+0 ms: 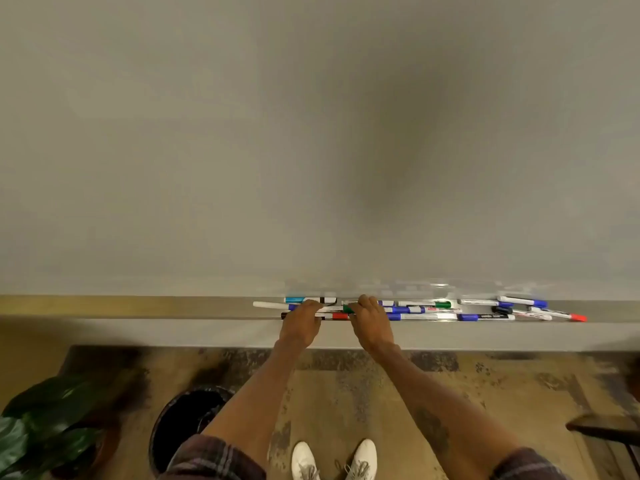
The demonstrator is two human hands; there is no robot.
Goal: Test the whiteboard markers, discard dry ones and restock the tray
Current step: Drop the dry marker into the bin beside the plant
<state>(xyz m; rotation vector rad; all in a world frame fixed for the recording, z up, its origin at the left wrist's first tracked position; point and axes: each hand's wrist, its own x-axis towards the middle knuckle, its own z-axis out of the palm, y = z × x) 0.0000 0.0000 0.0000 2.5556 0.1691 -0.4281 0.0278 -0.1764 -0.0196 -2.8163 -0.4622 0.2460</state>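
The whiteboard [311,133] fills the upper view. Its grey tray [138,332] carries several markers with blue, green, black, red and teal caps, spread from the middle to the right end. A green-capped marker [347,309] lies between my two hands. My left hand [300,325] curls its fingers over the marker's white barrel. My right hand [372,323] curls over its green cap end. A red-banded marker [340,316] lies at the tray's front edge just below them. My fingertips hide how each hand meets the marker.
A black-lined waste bin [188,420] stands on the floor below my left forearm. A leafy plant [38,431] sits at bottom left. A dark piece of furniture [606,431] juts in at the right. My white shoes [334,460] stand on patterned flooring.
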